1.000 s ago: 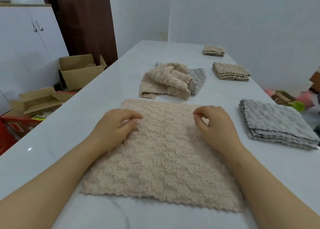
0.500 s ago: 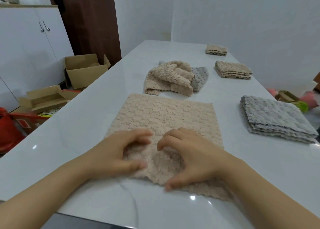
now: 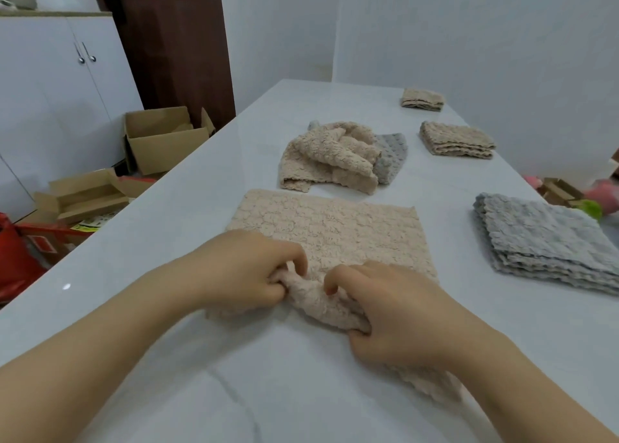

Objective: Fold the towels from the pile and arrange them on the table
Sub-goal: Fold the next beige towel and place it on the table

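Observation:
A beige towel (image 3: 328, 228) lies spread on the white table (image 3: 207, 208) in front of me. My left hand (image 3: 248, 272) and my right hand (image 3: 392, 312) pinch its near edge side by side, bunching the cloth up between them. Behind it sits the loose pile (image 3: 330, 156) of beige towels with a grey towel (image 3: 390, 156) under its right side. A stack of folded grey towels (image 3: 549, 241) lies at the right. Two folded beige stacks rest further back: one stack (image 3: 457, 139) nearer, one small stack (image 3: 422, 99) far off.
Left of the table on the floor are open cardboard boxes (image 3: 164, 138), a flattened box (image 3: 83, 196) and a red object (image 3: 16, 258). A white cabinet (image 3: 67, 84) stands behind them. Pink and green items (image 3: 593, 205) lie past the table's right edge.
Both hands have come back from the towel's far part to its near edge and closed on it. The edge now bunches up between them. The view has shifted slightly.

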`<state>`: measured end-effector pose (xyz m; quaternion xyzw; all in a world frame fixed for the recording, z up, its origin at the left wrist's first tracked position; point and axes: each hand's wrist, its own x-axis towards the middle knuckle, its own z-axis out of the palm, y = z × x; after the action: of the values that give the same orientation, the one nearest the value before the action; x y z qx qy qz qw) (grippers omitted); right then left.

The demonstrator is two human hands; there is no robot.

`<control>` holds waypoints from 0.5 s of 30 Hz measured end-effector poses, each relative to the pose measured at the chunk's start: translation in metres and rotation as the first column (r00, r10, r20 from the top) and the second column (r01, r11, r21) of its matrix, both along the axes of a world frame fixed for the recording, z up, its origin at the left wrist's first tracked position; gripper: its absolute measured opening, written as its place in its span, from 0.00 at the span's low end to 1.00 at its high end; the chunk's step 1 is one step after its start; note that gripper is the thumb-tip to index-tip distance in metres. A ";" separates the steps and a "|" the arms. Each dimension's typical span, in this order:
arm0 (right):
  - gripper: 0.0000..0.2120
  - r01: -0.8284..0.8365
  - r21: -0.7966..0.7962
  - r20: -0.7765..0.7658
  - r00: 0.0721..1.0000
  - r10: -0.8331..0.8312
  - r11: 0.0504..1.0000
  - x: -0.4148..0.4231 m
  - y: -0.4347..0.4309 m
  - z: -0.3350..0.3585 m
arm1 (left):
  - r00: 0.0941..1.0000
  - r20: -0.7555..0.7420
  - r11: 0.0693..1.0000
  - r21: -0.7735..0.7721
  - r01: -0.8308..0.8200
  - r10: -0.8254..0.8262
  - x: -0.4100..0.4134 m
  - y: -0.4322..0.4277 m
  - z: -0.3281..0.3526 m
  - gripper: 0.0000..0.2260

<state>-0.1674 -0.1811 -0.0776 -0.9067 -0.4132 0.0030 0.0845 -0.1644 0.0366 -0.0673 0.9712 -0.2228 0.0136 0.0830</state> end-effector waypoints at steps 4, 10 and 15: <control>0.24 0.074 -0.009 0.042 0.996 -0.073 0.997 0.012 -0.019 0.004 | 0.963 -0.267 0.962 -0.251 -0.104 0.034 0.027 0.007 0.002 0.10; 0.22 0.317 0.182 -0.086 0.948 -0.306 0.931 0.035 -0.047 0.006 | 0.958 -0.285 0.831 -0.527 -0.177 0.023 0.017 0.051 -0.007 0.24; 0.22 0.438 0.401 -0.267 0.896 -0.354 0.805 0.042 -0.049 0.000 | 0.905 -0.422 0.901 -0.369 -0.228 0.056 0.020 0.085 -0.008 0.30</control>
<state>-0.1254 -0.2303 -0.0780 -0.9241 -0.1939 -0.0294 0.3281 -0.1447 0.1211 -0.0755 0.9278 -0.1200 -0.1334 0.3272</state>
